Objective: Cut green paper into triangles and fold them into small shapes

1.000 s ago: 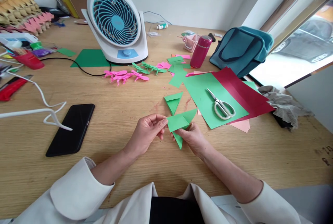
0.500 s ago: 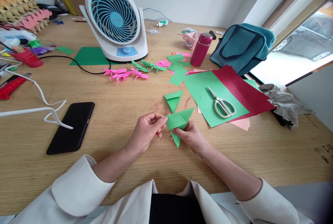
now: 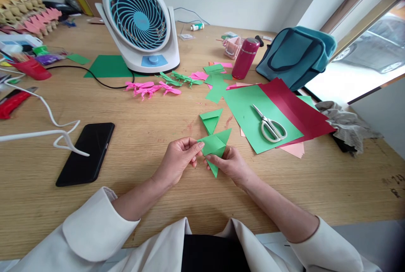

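Between my two hands is a folded piece of green paper (image 3: 214, 144), with one pointed corner up to the right and another pointing down. My left hand (image 3: 179, 160) pinches its left corner between thumb and fingers. Lower on the right, my right hand (image 3: 233, 164) grips it, thumb on top and the other fingers mostly hidden behind. Just beyond lies a second folded green paper triangle (image 3: 211, 120) flat on the table. White-handled scissors (image 3: 271, 127) rest on green paper sheets (image 3: 245, 116) to the right.
Pink folded paper figures (image 3: 152, 90) and green ones (image 3: 180, 79) lie farther back, before a fan (image 3: 139, 21). A black phone (image 3: 85, 154) and white cable (image 3: 66, 137) are at left. A red flask (image 3: 245, 59) and teal bag (image 3: 294, 59) stand back right.
The upper right point of the held green paper has shifted slightly left and tilted. My hands stay in almost the same place, both still holding it.
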`<state>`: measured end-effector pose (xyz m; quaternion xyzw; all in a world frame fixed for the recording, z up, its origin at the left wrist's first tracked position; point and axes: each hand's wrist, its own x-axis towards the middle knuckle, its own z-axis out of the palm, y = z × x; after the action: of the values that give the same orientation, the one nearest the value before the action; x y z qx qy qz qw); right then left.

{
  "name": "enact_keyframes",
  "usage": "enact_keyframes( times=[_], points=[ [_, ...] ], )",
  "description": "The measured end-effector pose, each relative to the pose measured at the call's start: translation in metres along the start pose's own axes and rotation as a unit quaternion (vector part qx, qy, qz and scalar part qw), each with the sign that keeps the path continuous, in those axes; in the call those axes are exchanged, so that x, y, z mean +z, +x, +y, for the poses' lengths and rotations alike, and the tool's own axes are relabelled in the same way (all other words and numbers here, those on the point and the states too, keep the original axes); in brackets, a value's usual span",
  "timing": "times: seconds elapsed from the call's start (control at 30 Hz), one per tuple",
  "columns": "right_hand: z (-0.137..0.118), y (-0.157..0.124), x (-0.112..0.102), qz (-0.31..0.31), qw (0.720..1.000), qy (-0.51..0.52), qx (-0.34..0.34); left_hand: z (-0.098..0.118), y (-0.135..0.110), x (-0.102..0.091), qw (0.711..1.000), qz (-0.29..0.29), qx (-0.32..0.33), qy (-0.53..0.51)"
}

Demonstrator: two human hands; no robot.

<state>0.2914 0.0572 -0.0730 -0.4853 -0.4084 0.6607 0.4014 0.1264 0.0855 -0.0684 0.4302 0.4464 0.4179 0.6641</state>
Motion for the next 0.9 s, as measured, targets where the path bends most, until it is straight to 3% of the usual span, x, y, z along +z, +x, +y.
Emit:
enact_keyframes(
  times=[0.33,0.63,0.9],
  points=[
    [-0.006,-0.002,0.005,0.026,0.999,0.01,-0.03,-0.001,-0.005,0.008,1.0,0.002,0.0,-0.029],
    [-0.006,-0.001,0.002,0.036,0.997,-0.064,-0.022,0.007,0.007,-0.012,0.98,-0.108,0.036,0.16],
    [-0.006,-0.002,-0.007,0.015,0.989,-0.137,-0.053,0.009,0.009,-0.018,0.98,-0.085,-0.001,0.178]
  ],
)
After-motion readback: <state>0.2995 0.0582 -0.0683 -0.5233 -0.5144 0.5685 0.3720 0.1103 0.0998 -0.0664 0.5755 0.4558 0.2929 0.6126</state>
